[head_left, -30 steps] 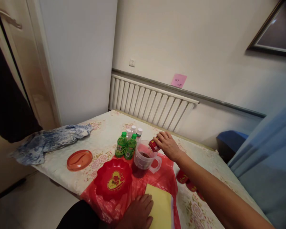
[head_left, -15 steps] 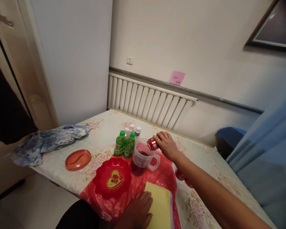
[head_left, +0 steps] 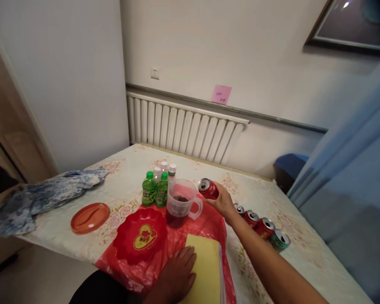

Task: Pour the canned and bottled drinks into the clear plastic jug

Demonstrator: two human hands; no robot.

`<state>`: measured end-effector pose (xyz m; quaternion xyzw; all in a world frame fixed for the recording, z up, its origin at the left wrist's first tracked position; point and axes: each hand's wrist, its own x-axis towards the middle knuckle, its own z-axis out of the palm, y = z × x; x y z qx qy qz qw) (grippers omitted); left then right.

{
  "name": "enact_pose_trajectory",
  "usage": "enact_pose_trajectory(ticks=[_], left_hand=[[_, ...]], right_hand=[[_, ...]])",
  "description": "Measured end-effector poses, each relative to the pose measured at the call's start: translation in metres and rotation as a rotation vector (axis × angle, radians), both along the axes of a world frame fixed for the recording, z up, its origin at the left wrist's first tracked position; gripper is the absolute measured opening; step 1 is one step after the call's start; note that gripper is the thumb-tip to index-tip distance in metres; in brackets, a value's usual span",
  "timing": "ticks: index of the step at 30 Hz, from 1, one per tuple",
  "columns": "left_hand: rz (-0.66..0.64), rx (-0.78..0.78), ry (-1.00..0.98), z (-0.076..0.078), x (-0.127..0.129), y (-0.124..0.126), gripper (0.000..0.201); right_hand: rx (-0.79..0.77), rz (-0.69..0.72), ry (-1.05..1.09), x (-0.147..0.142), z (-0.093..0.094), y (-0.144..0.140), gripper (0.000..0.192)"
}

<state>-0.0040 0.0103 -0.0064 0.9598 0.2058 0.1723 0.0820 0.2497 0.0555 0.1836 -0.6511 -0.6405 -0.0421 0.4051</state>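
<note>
Right hand (head_left: 223,202) wraps its grip round the tilted red drink can (head_left: 208,188), just right of the clear plastic jug (head_left: 180,202); left hand (head_left: 177,276) lies flat.

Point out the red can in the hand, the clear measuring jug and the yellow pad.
red can (head_left: 208,188), head view, its side.
clear measuring jug (head_left: 180,207), head view, its front wall.
yellow pad (head_left: 205,261), head view, bare cover.

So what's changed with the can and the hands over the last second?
The right hand has drawn the red can back from over the clear pitcher, to its right and less tipped. The grip is unchanged. The left hand stays flat on the yellow pad. The pitcher, green bottles and red dish have not moved.
</note>
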Motion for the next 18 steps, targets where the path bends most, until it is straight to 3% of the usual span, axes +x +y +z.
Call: enact_pose_trajectory(ticks=[7,10,14,18], left_hand=[[0.022,0.144,-0.041,-0.014,0.004,0.006,0.057],[0.021,0.194,-0.056,-0.017,0.004,0.007,0.056],[0.015,0.229,-0.076,-0.024,0.002,0.009,0.058],[-0.013,0.257,-0.117,-0.044,0.003,0.020,0.058]], right_hand=[[0.008,-0.285,0.458,0.023,-0.081,-0.072,0.064],[-0.024,-0.341,0.553,0.026,-0.101,-0.085,0.063],[-0.057,-0.261,0.612,0.030,-0.104,-0.066,0.060],[-0.074,-0.099,0.678,0.031,-0.096,-0.017,0.060]])
